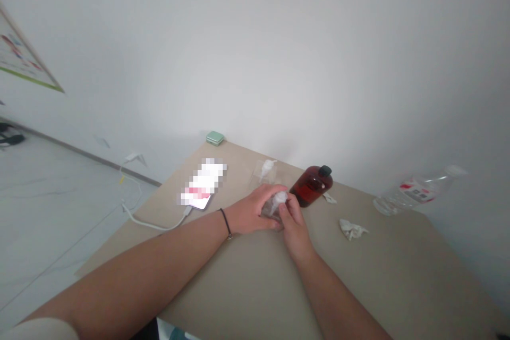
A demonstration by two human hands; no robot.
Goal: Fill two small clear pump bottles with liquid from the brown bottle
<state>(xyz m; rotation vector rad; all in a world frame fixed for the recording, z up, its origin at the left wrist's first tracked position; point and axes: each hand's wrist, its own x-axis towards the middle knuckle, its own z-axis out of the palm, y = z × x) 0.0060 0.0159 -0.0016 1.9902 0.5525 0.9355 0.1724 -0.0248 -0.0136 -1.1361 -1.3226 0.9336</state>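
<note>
Got a little clear plastic bottle (272, 207) with a white top here, held between both hands right over the tabletop (239, 281). The left hand (250, 211), with a black cord bracelet (228, 222) on the wrist, has its fingers (266, 195) wrapped around it from the left, and the right hand (294, 223) has its fingers (290, 206) closed on it from the other side. Just behind them is a clear piece with a white pump head (265, 170), next to a brown bottle with a black cap (311, 186). Further right there's a crumpled tissue (353, 229) and a plastic water bottle (414, 192) on its side. Over left, a pixelated phone (201, 183) sits plugged into a white charging cable (155, 226), with a small green case (215, 138) at the far edge.
</note>
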